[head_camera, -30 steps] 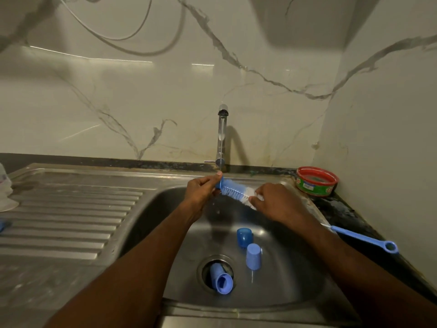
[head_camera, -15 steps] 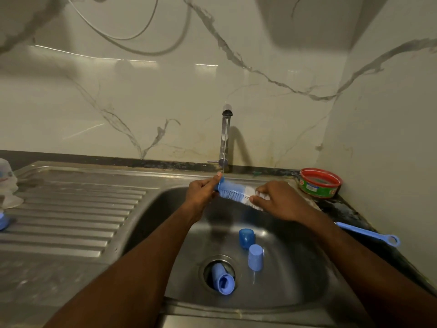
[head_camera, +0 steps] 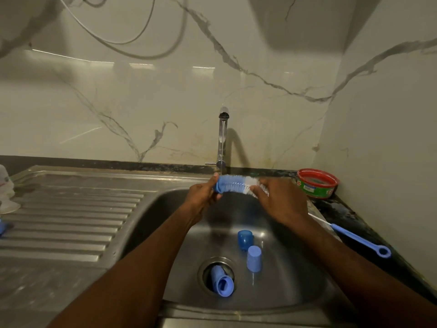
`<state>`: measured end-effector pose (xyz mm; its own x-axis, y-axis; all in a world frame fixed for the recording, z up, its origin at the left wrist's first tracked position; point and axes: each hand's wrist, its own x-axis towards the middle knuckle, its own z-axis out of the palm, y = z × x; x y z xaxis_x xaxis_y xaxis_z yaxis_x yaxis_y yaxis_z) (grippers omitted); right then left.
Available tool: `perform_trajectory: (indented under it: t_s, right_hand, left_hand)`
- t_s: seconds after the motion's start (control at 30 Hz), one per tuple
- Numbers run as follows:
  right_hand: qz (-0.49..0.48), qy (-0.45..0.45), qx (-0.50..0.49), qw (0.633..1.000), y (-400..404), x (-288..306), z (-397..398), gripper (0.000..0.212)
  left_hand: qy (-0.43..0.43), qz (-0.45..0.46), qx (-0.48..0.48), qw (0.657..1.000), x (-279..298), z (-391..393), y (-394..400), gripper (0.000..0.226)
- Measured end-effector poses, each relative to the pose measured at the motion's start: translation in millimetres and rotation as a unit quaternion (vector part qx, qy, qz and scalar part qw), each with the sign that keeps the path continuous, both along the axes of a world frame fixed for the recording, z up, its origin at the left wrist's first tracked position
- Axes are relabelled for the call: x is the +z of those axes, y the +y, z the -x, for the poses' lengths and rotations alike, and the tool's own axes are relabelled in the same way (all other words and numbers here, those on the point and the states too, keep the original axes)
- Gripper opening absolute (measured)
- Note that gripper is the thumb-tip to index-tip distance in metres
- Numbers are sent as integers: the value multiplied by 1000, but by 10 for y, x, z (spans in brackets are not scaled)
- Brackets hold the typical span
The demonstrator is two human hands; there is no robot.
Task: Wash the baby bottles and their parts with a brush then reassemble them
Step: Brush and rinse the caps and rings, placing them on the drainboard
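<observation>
I hold a blue and white bottle brush [head_camera: 234,184] level under the tap [head_camera: 222,138], over the sink [head_camera: 295,268]. My left hand [head_camera: 203,194] pinches its blue tip. My right hand [head_camera: 279,197] grips the white bristle end. Water runs thinly from the tap onto the brush. In the sink lie a dark blue cap [head_camera: 244,239], a light blue cap [head_camera: 254,258] and a blue bottle part [head_camera: 222,281] resting in the drain.
A thin blue-handled brush [head_camera: 354,237] lies on the dark counter at the right. A red and green tub [head_camera: 316,183] stands in the back right corner. At the far left of the ribbed drainboard [head_camera: 71,209] stand a clear bottle part [head_camera: 7,192] and a blue piece [head_camera: 3,227].
The brush has swung from slanting down to the right to nearly level, and my hands have risen slightly under the tap.
</observation>
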<state>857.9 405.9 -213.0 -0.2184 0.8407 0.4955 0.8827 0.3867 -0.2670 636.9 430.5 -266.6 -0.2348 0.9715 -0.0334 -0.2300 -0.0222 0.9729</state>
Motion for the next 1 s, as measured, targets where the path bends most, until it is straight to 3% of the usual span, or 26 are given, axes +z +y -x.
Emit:
perform_trajectory:
  t_s: [0.1, 0.23, 0.37, 0.43, 0.63, 0.77, 0.9, 1.0]
  right_hand:
    - [37, -54, -64, 996, 37, -106, -47, 39]
    - [115, -93, 2, 989, 108, -100, -67, 49]
    - [83, -125, 20, 988, 96, -88, -128, 89]
    - [31, -157, 28, 987, 89, -102, -146, 83]
    - [-3, -197, 11, 980, 67, -56, -102, 29]
    - [10, -177, 16, 984, 44, -71, -110, 38]
    - [-36, -183, 52, 981, 21, -69, -116, 41]
    - [-60, -118, 61, 989, 14, -47, -95, 35]
  left_hand:
    - [8, 4, -18, 1000, -11, -62, -6, 42]
    - [43, -20, 14, 999, -29, -33, -1, 35]
    - [8, -12, -2, 1000, 36, -51, 9, 41]
    - [-8, -7, -5, 1000, 41, -69, 9, 42]
    - [-15, -15, 18, 1000, 23, -7, 28, 40]
    - [1, -18, 6, 1000, 11, -21, 42, 40]
    - [4, -24, -2, 1000, -30, 1, 53, 40]
    - [-5, -28, -11, 1000, -18, 6, 49, 40]
